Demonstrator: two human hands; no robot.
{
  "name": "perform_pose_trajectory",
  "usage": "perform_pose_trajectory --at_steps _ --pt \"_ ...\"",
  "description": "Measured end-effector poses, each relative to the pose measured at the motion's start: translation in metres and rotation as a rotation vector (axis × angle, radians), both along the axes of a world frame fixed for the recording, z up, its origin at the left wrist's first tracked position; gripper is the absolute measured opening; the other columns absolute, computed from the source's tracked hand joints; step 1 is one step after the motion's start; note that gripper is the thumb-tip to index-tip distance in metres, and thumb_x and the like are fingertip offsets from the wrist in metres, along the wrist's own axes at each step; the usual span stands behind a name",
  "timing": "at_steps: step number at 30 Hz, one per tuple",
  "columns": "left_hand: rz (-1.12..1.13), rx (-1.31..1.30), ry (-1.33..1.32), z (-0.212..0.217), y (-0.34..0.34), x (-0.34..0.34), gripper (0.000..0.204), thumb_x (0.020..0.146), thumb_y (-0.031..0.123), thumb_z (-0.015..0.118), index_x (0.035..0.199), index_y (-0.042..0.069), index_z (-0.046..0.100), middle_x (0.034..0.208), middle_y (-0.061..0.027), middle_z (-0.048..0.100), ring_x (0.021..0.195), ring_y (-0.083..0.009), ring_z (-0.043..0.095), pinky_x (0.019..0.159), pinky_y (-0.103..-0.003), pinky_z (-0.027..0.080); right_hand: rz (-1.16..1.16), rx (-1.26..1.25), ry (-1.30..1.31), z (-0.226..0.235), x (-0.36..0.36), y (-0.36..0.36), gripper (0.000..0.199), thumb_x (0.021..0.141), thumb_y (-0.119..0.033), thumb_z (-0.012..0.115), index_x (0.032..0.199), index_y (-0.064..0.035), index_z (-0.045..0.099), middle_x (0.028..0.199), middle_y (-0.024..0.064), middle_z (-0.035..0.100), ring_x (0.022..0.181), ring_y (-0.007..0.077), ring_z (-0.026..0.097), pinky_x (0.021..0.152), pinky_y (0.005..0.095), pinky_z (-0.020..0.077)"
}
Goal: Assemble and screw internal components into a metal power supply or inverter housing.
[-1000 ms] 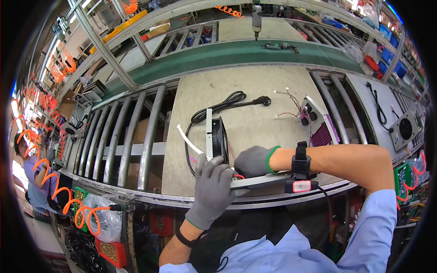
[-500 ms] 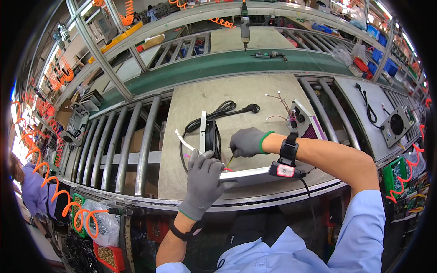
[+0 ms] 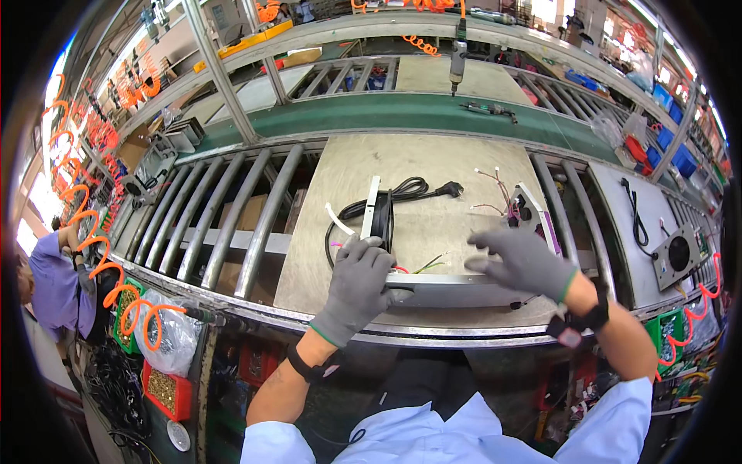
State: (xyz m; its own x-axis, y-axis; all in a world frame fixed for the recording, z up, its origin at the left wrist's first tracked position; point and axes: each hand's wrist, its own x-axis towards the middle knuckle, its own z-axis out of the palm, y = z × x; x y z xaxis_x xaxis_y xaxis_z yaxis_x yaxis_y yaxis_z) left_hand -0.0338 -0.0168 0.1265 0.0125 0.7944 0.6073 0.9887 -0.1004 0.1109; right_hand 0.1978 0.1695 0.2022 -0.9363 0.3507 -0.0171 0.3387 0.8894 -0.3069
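A grey metal casing point(image 3: 452, 294) stands on the worn board near its front edge, its narrow side strip point(image 3: 371, 206) running away from me. My left hand point(image 3: 357, 284), in a grey glove, is closed round the casing's left corner. A black fan point(image 3: 384, 218) sits inside, against that strip. Red, green and yellow wires point(image 3: 430, 263) stick up behind the front wall, their far ends loose. My right hand point(image 3: 527, 263), gloved too, hovers at the casing's right end, fingers apart with nothing between them. Behind the fan lies a coiled black power cord point(image 3: 410, 188) with a plug.
A part with a purple edge and thin wires point(image 3: 514, 209) rests at the board's right. Metal rollers point(image 3: 224, 216) flank the board point(image 3: 325, 255). A screwdriver point(image 3: 457, 62) hangs over the green belt point(image 3: 348, 116); another tool point(image 3: 491, 110) lies there. A person point(image 3: 58, 271) is at far left.
My right hand has let go of the wires and moved right, its fingers spreading. The wires now stand free. My left hand stays on the casing's corner. The whole view has shifted.
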Motion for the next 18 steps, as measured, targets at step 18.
perform_pose_trajectory --at_steps 18 --pt "0.453 0.201 -0.359 -0.038 -0.153 0.005 0.04 0.081 0.022 0.074 0.114 0.003 0.061 0.118 -0.0195 0.06 0.108 -0.0376 0.06 0.093 -0.043 0.05 -0.072 0.549 0.576 -0.117 0.073 -0.046 0.047 0.085 -0.006 0.063 0.131 -0.0011 0.053 0.137 0.0227 0.051 0.129 0.0457 0.047 0.108 0.0561 0.0377"
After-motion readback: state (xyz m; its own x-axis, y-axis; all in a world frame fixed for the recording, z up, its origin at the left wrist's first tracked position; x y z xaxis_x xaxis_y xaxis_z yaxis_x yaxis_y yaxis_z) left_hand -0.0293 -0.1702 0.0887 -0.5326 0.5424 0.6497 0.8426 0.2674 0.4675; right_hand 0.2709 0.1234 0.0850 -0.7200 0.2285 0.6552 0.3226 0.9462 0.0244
